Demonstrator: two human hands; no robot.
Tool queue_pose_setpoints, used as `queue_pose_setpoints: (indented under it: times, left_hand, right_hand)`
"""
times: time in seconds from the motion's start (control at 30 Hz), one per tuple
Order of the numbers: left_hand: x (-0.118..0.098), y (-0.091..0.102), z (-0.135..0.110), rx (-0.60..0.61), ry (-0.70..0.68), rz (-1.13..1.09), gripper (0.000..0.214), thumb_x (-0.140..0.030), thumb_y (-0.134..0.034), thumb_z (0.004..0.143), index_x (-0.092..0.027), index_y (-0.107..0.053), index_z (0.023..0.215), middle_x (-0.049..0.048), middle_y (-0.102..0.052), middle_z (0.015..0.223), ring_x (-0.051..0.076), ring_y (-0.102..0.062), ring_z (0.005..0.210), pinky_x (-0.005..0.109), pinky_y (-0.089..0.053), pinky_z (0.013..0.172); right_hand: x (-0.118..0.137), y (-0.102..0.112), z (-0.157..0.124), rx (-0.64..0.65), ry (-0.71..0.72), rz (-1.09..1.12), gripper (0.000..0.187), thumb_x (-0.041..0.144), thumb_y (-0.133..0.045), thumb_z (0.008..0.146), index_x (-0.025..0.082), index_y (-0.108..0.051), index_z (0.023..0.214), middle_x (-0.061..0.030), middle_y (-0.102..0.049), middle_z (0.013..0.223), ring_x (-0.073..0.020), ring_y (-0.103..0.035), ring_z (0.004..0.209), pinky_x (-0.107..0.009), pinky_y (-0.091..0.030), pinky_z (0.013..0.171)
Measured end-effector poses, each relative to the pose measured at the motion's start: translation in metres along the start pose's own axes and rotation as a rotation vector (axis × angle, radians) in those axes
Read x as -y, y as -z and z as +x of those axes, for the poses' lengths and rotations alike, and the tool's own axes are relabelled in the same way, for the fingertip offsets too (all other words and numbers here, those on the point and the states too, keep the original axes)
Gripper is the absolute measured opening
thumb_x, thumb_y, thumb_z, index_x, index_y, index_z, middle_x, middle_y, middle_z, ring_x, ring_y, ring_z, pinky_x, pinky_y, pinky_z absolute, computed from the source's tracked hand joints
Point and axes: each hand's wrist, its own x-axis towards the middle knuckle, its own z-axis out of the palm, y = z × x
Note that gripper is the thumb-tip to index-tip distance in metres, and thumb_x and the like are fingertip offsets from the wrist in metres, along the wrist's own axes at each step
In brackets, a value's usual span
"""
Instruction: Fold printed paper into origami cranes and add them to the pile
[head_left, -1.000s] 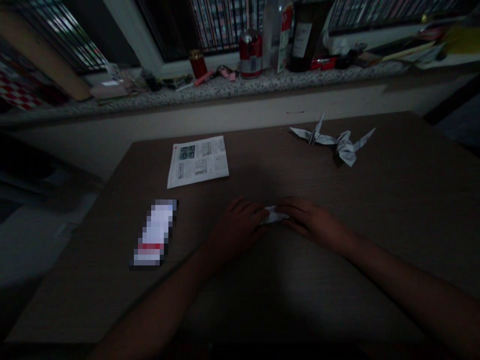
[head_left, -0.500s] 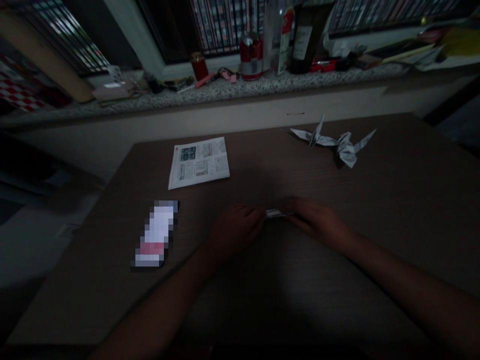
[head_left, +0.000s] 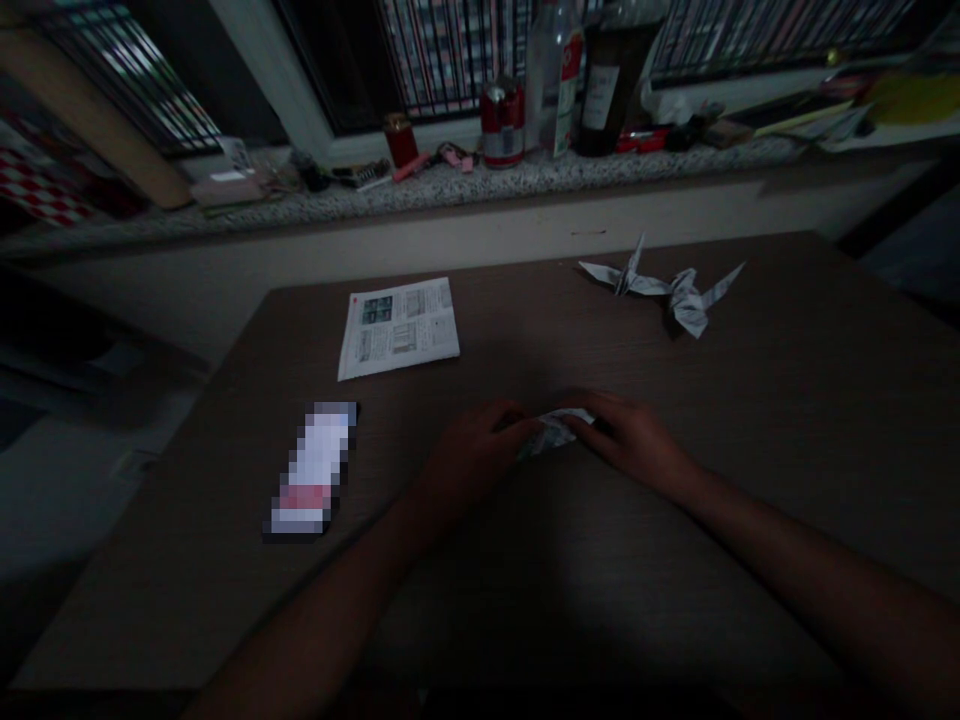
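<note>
A small piece of folded newspaper (head_left: 556, 430) is held between my two hands, low over the middle of the table. My left hand (head_left: 480, 445) is closed on its left end, with the thumb on top. At the right end, my right hand (head_left: 626, 432) pinches it between thumb and fingers. The paper's printed face shows in the gap, while my fingers hide both ends. The room is dim, so the fold lines are hard to make out.
On the brown table (head_left: 465, 620), a flat newspaper sheet (head_left: 401, 328) lies back left, and a phone (head_left: 311, 470) nearer me. Two folded paper cranes (head_left: 686, 300) sit back right. Behind, the stone windowsill (head_left: 420, 195) bears a red can (head_left: 502, 125), a dark bottle (head_left: 606, 95) and clutter.
The folded newspaper has turned from nearly edge-on, so more of its face shows. Both hands have shifted slightly around it and still hold it.
</note>
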Motion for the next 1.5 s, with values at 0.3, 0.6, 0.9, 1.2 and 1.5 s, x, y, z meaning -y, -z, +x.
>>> queue_pose_setpoints:
  times: [0.3, 0.6, 0.9, 1.2, 1.5]
  left_hand:
    - [0.004, -0.004, 0.002, 0.065, -0.015, 0.014, 0.026, -0.017, -0.057, 0.102, -0.022, -0.069, 0.125, 0.0081, -0.069, 0.124, 0.026, -0.064, 0.112, 0.043, -0.052, 0.097]
    - [0.003, -0.006, -0.001, 0.029, 0.066, -0.042, 0.026, -0.022, -0.061, 0.101, -0.019, -0.069, 0.125, 0.0083, -0.069, 0.114, 0.024, -0.064, 0.103, 0.039, -0.053, 0.092]
    - [0.002, -0.005, -0.002, 0.027, 0.084, -0.068, 0.023, -0.024, -0.060, 0.102, -0.018, -0.069, 0.122, 0.0072, -0.068, 0.108, 0.023, -0.065, 0.098, 0.037, -0.054, 0.088]
    - [0.009, -0.002, -0.005, 0.037, -0.032, -0.129, 0.023, -0.015, -0.058, 0.100, -0.018, -0.065, 0.122, 0.0094, -0.064, 0.132, 0.024, -0.060, 0.121, 0.042, -0.050, 0.107]
    - [0.008, -0.002, -0.006, 0.072, -0.028, -0.105, 0.025, -0.020, -0.059, 0.102, -0.021, -0.063, 0.126, 0.0073, -0.065, 0.132, 0.024, -0.061, 0.121, 0.042, -0.049, 0.106]
  right_hand:
    - [-0.014, -0.005, 0.004, -0.073, 0.152, -0.235, 0.023, 0.028, -0.062, 0.100, 0.021, -0.070, 0.120, -0.0131, -0.072, 0.113, -0.0301, -0.067, 0.107, -0.048, -0.055, 0.092]
    - [-0.001, 0.000, -0.001, -0.097, 0.224, -0.278, 0.019, 0.026, -0.061, 0.101, 0.022, -0.070, 0.117, -0.0132, -0.071, 0.116, -0.0286, -0.068, 0.108, -0.048, -0.058, 0.092]
    - [-0.001, -0.007, -0.004, 0.102, 0.306, -0.232, 0.031, 0.021, -0.057, 0.102, 0.022, -0.066, 0.132, -0.0131, -0.070, 0.131, -0.0278, -0.067, 0.121, -0.046, -0.059, 0.101]
    - [-0.002, -0.002, -0.003, 0.164, 0.285, -0.273, 0.031, 0.020, -0.059, 0.101, 0.022, -0.068, 0.131, -0.0119, -0.069, 0.137, -0.0280, -0.065, 0.127, -0.048, -0.055, 0.107]
    - [-0.001, -0.008, -0.002, 0.116, 0.347, -0.285, 0.027, 0.021, -0.058, 0.102, 0.024, -0.071, 0.125, -0.0107, -0.074, 0.125, -0.0275, -0.069, 0.118, -0.045, -0.060, 0.098]
